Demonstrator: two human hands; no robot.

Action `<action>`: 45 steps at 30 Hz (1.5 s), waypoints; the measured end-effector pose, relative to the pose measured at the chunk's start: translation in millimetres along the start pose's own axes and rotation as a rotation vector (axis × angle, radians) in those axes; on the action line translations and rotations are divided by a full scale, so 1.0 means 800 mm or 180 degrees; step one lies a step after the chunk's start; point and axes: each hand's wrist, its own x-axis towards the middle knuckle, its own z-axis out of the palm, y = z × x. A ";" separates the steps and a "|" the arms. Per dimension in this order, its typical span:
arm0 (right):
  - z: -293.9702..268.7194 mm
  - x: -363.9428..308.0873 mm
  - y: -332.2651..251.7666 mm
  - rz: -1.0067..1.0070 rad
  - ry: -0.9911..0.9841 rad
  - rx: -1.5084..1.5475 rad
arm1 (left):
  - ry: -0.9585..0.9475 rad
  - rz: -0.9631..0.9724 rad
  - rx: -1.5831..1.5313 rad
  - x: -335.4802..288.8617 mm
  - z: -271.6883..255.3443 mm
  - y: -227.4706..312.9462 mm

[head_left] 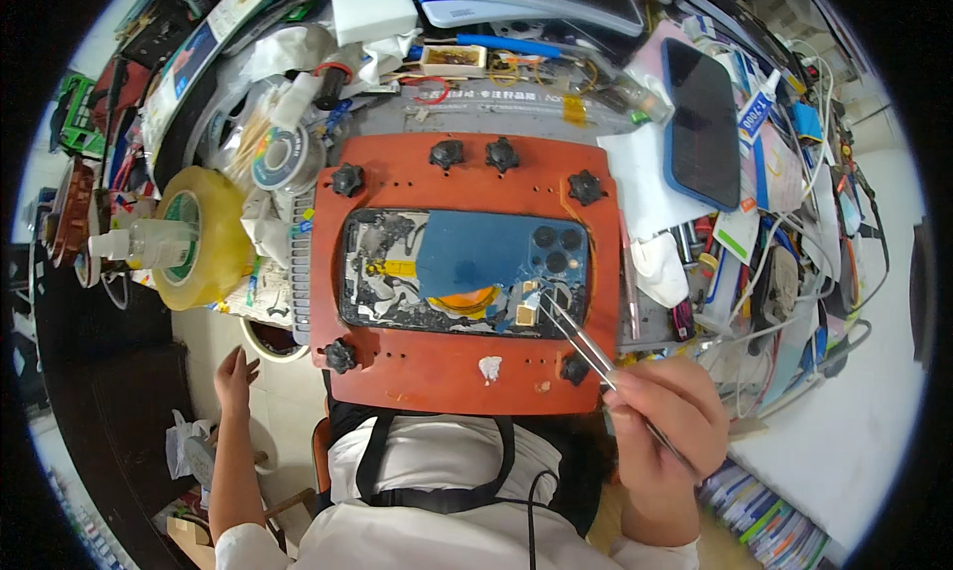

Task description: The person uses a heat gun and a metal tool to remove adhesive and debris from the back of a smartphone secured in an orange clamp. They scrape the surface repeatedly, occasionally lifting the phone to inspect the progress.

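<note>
A phone (pixel 467 250) lies on its side in the orange-red clamping fixture (pixel 437 371), back facing up. Blue back glass covers its middle and upper right around the camera lenses (pixel 556 250). Its left end and lower edge show ragged black and silver patches, with a yellow strip and an orange curved patch. My right hand (pixel 670 421) grips metal tweezers (pixel 586 344), whose tips meet the phone below the lenses, beside small gold-coloured pieces (pixel 526 307). Away from the fixture, my left hand (pixel 236 379) hangs at the lower left, fingers loosely bent and holding nothing.
Black knobs (pixel 586 188) stand up around the fixture. Left of it are a large tape roll (pixel 204 237), a solder spool (pixel 286 160) and a clear bottle (pixel 149 244). A dark phone (pixel 700 123) on white paper, a glue tube (pixel 759 108) and tangled cables crowd the right.
</note>
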 end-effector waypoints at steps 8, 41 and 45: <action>0.005 0.003 -0.016 -0.0234 -0.0460 -0.0540 | -0.0699 0.0552 0.0115 -0.106 0.065 0.002; 0.015 -0.017 0.011 -0.0614 -0.0198 -0.0622 | -0.0920 0.5500 0.1262 -0.339 0.227 0.363; 0.013 -0.016 0.013 -0.0547 -0.0214 -0.0522 | -0.0959 0.5479 0.1290 -0.337 0.225 0.361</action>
